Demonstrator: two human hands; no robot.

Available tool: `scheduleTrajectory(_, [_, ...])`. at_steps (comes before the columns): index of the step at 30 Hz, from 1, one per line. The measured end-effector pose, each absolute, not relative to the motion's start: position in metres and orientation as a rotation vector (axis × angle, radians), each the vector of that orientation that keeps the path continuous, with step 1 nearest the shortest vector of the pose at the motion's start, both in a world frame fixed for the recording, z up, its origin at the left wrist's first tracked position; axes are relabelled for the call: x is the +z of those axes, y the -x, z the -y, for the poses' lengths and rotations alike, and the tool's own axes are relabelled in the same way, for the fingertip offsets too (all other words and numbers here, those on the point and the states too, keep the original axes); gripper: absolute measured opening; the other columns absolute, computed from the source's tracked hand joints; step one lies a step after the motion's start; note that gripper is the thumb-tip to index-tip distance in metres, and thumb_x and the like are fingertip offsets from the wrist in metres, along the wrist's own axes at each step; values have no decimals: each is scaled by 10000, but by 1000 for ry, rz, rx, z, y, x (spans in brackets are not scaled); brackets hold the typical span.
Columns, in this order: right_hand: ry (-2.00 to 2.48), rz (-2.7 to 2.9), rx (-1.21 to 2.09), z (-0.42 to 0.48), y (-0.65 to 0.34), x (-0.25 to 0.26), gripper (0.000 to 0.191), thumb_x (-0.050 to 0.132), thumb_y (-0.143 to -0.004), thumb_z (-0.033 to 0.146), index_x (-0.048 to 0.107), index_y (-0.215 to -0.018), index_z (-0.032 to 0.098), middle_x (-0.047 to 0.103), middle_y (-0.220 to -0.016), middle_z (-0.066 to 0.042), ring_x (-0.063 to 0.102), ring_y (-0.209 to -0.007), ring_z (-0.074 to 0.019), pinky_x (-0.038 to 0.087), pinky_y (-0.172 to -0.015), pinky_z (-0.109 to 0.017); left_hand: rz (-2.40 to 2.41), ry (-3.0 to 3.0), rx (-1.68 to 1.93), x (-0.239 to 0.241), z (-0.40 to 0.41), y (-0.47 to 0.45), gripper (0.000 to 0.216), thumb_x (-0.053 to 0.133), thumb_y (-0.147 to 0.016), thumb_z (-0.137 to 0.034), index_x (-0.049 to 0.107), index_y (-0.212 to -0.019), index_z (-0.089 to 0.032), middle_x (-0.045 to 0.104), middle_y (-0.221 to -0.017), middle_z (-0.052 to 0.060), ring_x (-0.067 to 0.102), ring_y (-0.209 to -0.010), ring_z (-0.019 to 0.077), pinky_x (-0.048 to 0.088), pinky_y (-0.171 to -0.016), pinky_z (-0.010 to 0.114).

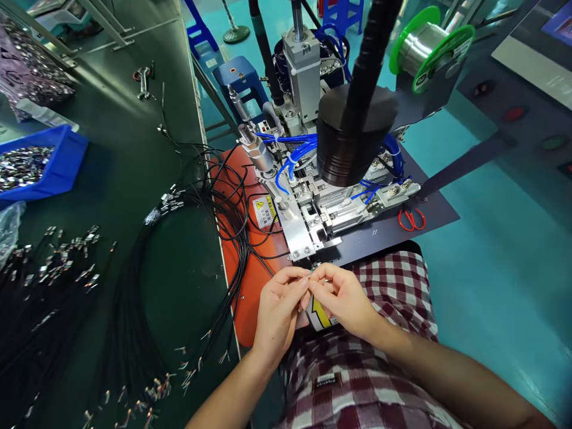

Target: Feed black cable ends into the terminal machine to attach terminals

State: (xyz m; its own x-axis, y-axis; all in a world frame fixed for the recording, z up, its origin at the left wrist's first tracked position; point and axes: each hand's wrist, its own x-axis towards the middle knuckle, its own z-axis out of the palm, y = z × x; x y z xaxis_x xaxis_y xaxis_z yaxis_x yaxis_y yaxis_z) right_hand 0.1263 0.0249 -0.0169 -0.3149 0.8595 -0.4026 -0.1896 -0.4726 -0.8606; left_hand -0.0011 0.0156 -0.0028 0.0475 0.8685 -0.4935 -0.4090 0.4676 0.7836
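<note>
Both hands meet fingertip to fingertip just in front of the bench machine. My left hand (281, 307) is closed in a pinch, thumb against forefinger. Pressed against it, my right hand (342, 298) pinches too. Between the fingertips shows a thin, pale wire (311, 276), mostly hidden by the fingers. A black cable (268, 266) runs from the bundle toward my left hand and disappears behind it. Directly beyond the hands is the machine's metal plate (298, 235), with clamps and blue air tubes (304, 142).
A bundle of black cables (134, 292) with metal connectors lies on the dark green table (187, 262). Further left stands a blue bin (67, 173) of small metal parts. A black nozzle (346, 143) hangs over the machine. Red scissors (411, 220) and a solder wire spool (424, 50) are on the right.
</note>
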Motion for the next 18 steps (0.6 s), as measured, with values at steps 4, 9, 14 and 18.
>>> scheduleTrajectory(4, [1225, 972, 1860, -20, -125, -20, 188, 586, -858, 308, 521, -742, 175, 621, -593, 26, 417, -389, -47, 330, -363, -156, -1180, -488, 1048, -5, -16, 2, 181, 746, -725, -258, 632, -789, -133, 478, -528, -57, 369, -470, 38, 292, -498, 183])
scheduleTrajectory(9, [1261, 1099, 1888, -26, -133, -15, 161, 572, -866, 314, 576, -791, 172, 583, -590, 35, 477, -410, -66, 388, -396, -177, -1171, -480, 1062, -7, -18, 4, 156, 733, -743, -247, 624, -770, -139, 488, -530, -54, 371, -460, 32, 282, -496, 179])
scheduleTrajectory(14, [1363, 1203, 1723, -42, -152, -10, 140, 606, -840, 296, 630, -818, 160, 571, -660, 17, 493, -485, -75, 392, -451, -195, -1143, -494, 1029, -8, -16, 7, 124, 708, -772, -222, 614, -763, -140, 489, -533, -54, 378, -449, 23, 262, -487, 172])
scheduleTrajectory(18, [1349, 1337, 1678, -46, -155, -11, 155, 606, -848, 313, 630, -814, 163, 544, -637, 20, 470, -498, -85, 363, -447, -209, -1144, -508, 1012, -10, -15, 6, 133, 702, -778, -224, 603, -771, -135, 535, -608, -30, 396, -460, 22, 272, -480, 175])
